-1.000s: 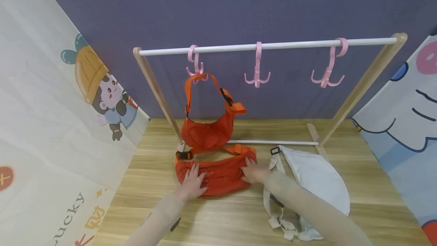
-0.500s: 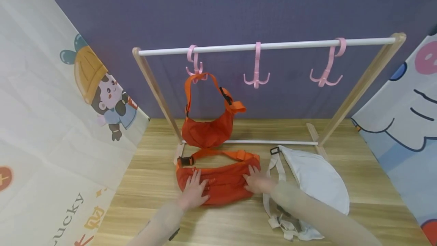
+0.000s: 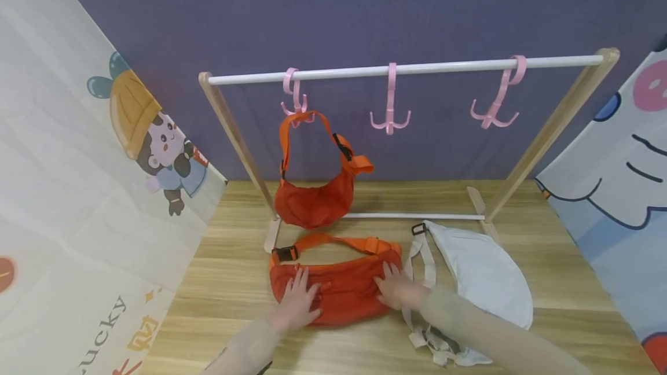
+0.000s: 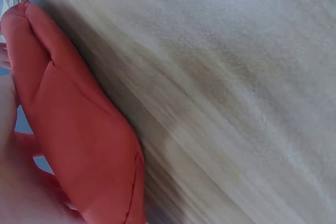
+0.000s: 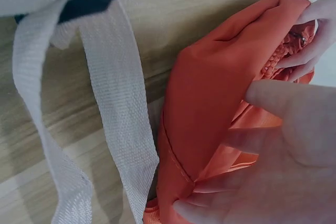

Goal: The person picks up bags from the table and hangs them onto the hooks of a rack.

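A red-orange waist bag [image 3: 346, 294] lies on the table, its orange strap and black buckle [image 3: 285, 253] toward the rack. On its left part rests my left hand [image 3: 296, 304], fingers spread. My right hand [image 3: 398, 288] lies on its right end, fingers extended over the fabric. In the right wrist view those fingers [image 5: 252, 140] touch the bag [image 5: 210, 93]. The left wrist view has the bag [image 4: 84, 129] at its left, beside part of my left hand [image 4: 26, 182]. A white waist bag [image 3: 484, 271] with loose straps lies right of it, partly hidden by my right forearm.
Behind stands a rack with wooden posts and a white bar [image 3: 443, 67]. It carries three pink hooks, left [image 3: 296, 97], middle [image 3: 390, 103] and right [image 3: 500, 97]. Another red-orange bag [image 3: 314, 201] hangs from the left hook. Printed sheets flank the table on both sides.
The red-orange bag on the table has slid toward me and slightly right, with both hands on it. A gap now shows between it and the hanging bag. The white bag stays put.
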Tool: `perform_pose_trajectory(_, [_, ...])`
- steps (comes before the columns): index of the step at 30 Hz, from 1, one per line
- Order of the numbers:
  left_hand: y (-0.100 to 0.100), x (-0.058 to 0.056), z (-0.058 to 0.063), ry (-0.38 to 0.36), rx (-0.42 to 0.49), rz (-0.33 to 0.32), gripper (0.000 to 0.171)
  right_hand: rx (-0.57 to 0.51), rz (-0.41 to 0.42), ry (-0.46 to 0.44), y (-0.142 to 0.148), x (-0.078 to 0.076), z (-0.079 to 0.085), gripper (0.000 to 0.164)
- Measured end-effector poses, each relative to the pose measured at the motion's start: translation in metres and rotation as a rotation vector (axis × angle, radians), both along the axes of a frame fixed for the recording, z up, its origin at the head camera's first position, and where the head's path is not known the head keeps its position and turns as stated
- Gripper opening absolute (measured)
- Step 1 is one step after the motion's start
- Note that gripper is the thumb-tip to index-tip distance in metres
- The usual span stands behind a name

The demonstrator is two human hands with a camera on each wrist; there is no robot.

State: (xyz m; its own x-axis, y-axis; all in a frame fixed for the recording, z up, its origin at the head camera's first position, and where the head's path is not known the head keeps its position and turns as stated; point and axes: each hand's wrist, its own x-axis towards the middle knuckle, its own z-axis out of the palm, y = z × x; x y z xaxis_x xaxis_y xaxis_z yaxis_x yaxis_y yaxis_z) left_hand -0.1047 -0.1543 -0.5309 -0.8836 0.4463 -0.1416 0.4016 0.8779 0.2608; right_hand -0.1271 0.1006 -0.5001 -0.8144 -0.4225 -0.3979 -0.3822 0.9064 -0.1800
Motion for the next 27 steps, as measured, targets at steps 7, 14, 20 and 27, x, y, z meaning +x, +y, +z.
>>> perform_pose_trajectory(7, [0.003,0.000,0.006,-0.036,-0.007,0.021,0.052,-0.040,0.002,0.006,0.002,0.002,0.001,0.044])
perform_pose_trajectory(14, [0.010,-0.010,0.017,-0.033,-0.085,0.038,0.045,-0.106,0.004,0.040,0.003,-0.001,0.006,0.043])
perform_pose_trajectory(20, [0.013,-0.025,0.032,0.092,-0.060,0.008,0.034,-0.163,0.034,0.113,0.001,-0.011,0.009,0.036])
perform_pose_trajectory(27, [0.011,-0.047,0.035,0.161,0.069,-0.029,0.024,-0.280,0.088,0.092,-0.009,-0.034,0.015,0.031])
